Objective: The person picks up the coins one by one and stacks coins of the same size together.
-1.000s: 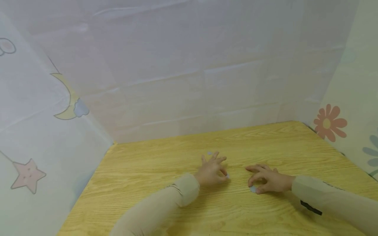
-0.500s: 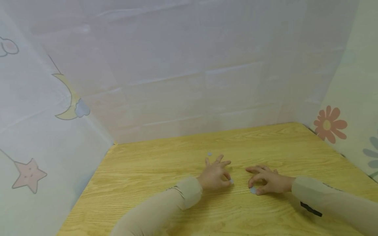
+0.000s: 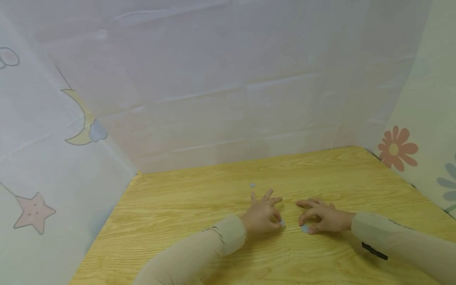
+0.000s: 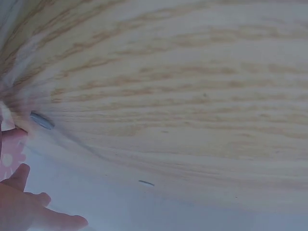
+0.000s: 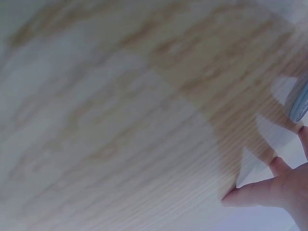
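Between thumb and index finger, my left hand (image 3: 261,217) pinches a small pale disc (image 3: 282,223), mostly covered by the fingertips in the head view. Its other fingers are spread and raised. To the right, my right hand (image 3: 328,218) holds a light-blue round disc (image 3: 304,228) low at the table, thumb and index finger at its edge. The right wrist view catches this glossy disc (image 5: 300,103) at its right border, beside a fingertip. In the left wrist view a grey-blue disc (image 4: 42,120) shows nearly edge-on near fingertips. A short gap separates the two hands.
A third small pale disc (image 3: 252,185) lies on the wood-grain table (image 3: 171,209), beyond my left hand. Pale sheeting (image 3: 228,99) stands along the back edge, with printed sheeting at both sides. A black strip (image 3: 374,251) hangs under the right sleeve.
My left hand has moved right and nearer to me with its disc, closer to the right hand. The right hand stays in place on its disc, and the far disc has not moved.
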A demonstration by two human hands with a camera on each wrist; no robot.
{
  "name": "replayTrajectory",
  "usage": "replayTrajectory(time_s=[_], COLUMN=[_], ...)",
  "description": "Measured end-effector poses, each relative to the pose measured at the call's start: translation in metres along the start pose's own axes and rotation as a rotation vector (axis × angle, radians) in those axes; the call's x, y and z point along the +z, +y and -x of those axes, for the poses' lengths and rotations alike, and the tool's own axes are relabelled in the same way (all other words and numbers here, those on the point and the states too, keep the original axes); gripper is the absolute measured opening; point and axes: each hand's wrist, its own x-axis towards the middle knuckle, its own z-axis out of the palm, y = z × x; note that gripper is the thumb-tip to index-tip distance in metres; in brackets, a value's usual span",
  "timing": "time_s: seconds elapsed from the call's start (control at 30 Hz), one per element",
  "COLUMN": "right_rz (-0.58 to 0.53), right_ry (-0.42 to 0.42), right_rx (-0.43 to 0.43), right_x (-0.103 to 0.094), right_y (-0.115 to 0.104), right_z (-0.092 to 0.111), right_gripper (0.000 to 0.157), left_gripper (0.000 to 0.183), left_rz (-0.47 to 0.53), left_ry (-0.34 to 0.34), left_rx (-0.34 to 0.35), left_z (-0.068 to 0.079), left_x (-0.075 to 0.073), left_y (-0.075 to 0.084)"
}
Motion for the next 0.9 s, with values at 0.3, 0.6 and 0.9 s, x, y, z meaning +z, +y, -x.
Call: replayTrajectory(time_s=[0.3,0.6,0.9], right_rz=[-0.008,-0.006,0.006], right_ry=[-0.007,-0.013,-0.007], right_rx=[0.015,0.028,0.008], right_x=[-0.001,-0.001,-0.001], right_y=[-0.001,0.0,-0.002], right_z=[0.001,0.001,0.0], right_gripper=[0.015,0.016,0.017], left_gripper=[0.021,0.02,0.023], left_rz=[-0.041,-0.043,-0.049], left_ry=[-0.021,-0.034,-0.069], left_rx=[0.018,0.014,0.015], left_z=[0.0,-0.003,-0.007], left_x=[0.003,0.006,0.01], left_y=[0.006,0.014,0.027])
